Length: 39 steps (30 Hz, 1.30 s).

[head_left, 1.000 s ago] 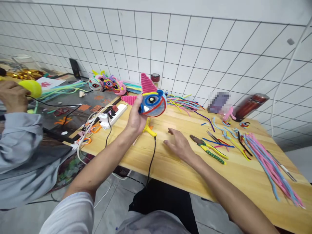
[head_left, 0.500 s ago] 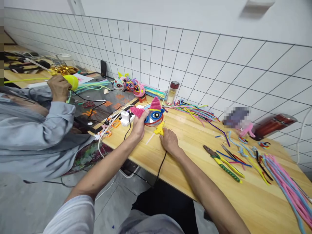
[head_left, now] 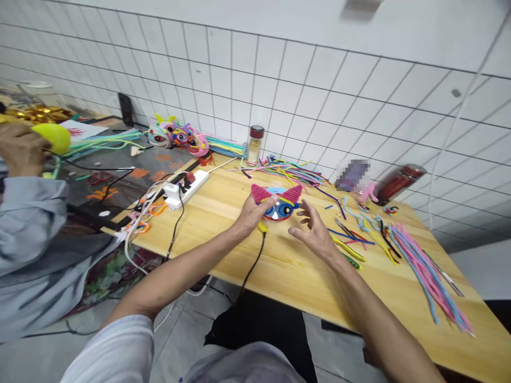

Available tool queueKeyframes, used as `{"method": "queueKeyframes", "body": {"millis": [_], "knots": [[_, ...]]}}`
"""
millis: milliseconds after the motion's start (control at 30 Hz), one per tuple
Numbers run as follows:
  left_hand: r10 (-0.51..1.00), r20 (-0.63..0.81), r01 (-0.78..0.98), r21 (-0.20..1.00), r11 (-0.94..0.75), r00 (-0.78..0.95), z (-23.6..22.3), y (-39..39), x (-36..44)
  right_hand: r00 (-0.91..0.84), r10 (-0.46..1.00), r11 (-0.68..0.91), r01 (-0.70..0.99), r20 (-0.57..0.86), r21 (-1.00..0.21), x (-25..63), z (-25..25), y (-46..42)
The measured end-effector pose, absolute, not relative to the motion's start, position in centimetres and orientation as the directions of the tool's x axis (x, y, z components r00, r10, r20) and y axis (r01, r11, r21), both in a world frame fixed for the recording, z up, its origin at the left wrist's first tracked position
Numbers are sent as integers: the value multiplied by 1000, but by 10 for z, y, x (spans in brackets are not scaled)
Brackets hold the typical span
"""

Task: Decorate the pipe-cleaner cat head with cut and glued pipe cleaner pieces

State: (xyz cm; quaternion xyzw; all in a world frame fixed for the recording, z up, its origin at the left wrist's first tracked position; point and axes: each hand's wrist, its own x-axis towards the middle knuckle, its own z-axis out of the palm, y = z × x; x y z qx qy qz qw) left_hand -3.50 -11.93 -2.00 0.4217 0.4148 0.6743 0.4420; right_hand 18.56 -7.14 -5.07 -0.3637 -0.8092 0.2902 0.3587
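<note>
Pink, ridged ears of fuzzy stems top a small rounded face with blue-ringed eyes and a red curve along its bottom; it sits between the two hands, upright, with its front turned toward the viewer. The left hand holds it by one side, thumb across the front below an ear. The fingers of the right hand are spread and curved, thumb well apart from them, holding nothing, their tips just beside the face's other side; whether they touch it cannot be told. Just below the left fingers, a yellow plastic glue gun, mostly hidden, lies on the light wooden counter, its black cord running toward the near edge. Right of the right fingers, partly behind the wrist, are pliers with yellow-and-green handles, and farther right a long bundle of pink and light-blue fuzzy stems. Beyond the fingers lie loose multicoloured stems, near a clear bottle with a dark red lid; a tilted dark red bottle is farther right. Left of the left fingers is a white power strip, with a row of colourful fuzzy heads behind it. Far left, a co-worker's hand is at a bright yellow rounded object.
</note>
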Motion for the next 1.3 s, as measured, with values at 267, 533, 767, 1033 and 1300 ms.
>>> {"method": "queueKeyframes", "body": {"millis": [267, 533, 767, 1033, 1300], "knots": [[973, 182, -141, 977, -162, 144, -46, -117, 9, -445, 842, 479, 357, 304, -802, 220, -69, -77], [953, 258, -46, 966, -254, 156, -61, -121, 1, -466, 844, 464, 386, 266, -797, 221, -82, -77], [993, 75, -253, 963, -96, -88, -52, -124, 18, -461, 820, 519, 345, 341, -782, 220, -77, -80], [963, -13, -312, 947, -73, -268, -58, -116, 28, -512, 813, 396, 135, 278, -909, 229, -70, -78], [972, -72, -517, 854, -55, -223, -61, -112, 30, -363, 891, 401, 348, 273, -848, 231, -67, -81]]}}
